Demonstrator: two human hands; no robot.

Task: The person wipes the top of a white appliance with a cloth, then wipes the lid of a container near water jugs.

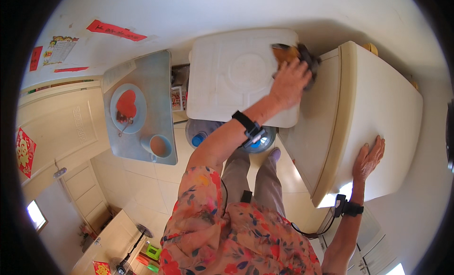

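Observation:
My left hand (289, 84) is closed on a crumpled dark-and-orange cloth (308, 63), blurred by motion. The cloth lies at the back right corner of a white plastic top (227, 79) with a moulded circle, against the wall. Palm down with fingers together, my right hand (369, 159) rests on the flat surface of a white appliance (386, 104), probably a refrigerator, and grips nothing. Both wrists wear black straps with small devices.
Large water bottles with blue caps (199, 138) stand below the white top. A small table (159, 108) on the left bears a plate (140, 124) with a red heart-shaped item and a spoon, plus a mug (166, 150). Behind me stands a fan (122, 268).

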